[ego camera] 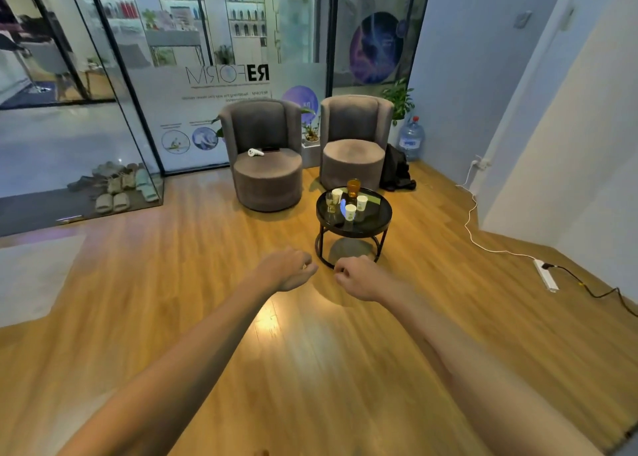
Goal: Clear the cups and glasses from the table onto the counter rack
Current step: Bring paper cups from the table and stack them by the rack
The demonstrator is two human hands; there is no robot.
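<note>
A small round black table [379, 226] stands on the wood floor ahead of me. On it are three white paper cups, one at the back left [337, 195], one at the right [361, 202] and one at the front [350, 212]. An amber glass [353, 187] stands at the table's far edge and a clear glass [330, 201] at its left. My left hand [288, 270] and my right hand [359, 278] are stretched out in front of me, short of the table, fingers curled in, holding nothing. No counter rack is in view.
Two grey armchairs [266, 158] [354, 145] stand behind the table before a glass wall. A black bag [397, 172] and a water jug [411, 140] sit at the right. A white cable and power strip [545, 274] lie on the floor. Slippers [117, 186] lie at the left.
</note>
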